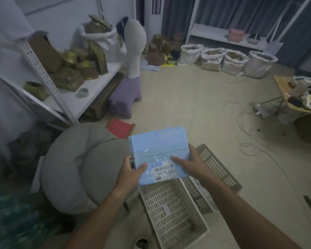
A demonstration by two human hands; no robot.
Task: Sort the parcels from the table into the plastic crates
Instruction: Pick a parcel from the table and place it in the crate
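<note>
1. Nearest the camera, a pale perforated crate [171, 211] sits on the floor directly below the blue parcel [159, 155]. Its mesh bottom shows bare apart from a small white tag.
2. The blue parcel is held in the air over that crate's far end, label side up, with a barcode sticker on its near edge.
3. The left hand [131, 172] grips the parcel's near-left corner: the thumb lies on top beside the sticker and the fingers curl underneath, out of sight.
4. The right hand [188, 163] holds the parcel's right edge, with the thumb stretched flat across the top face and the other fingers wrapped round the side and below.
5. Handling, as a judgement: the parcel looks like a flat, box-shaped mailer in smooth plastic film with a taped seam. It seems stiff and light, since it stays level in a loose two-handed hold. The film may be slippery, so gripping the two opposite edges, as now, seems safest.
6. Just right of the parcel and partly beneath it, a second, darker crate [217, 168] lies on the floor.
7. Left of the parcel sits a round grey cushion [79, 166].
8. Beyond the parcel, a small red stool [121, 128] stands on the floor. Farther off are a white shelf [90, 94] of brown packages and a row of white sacks [228, 59].
</note>
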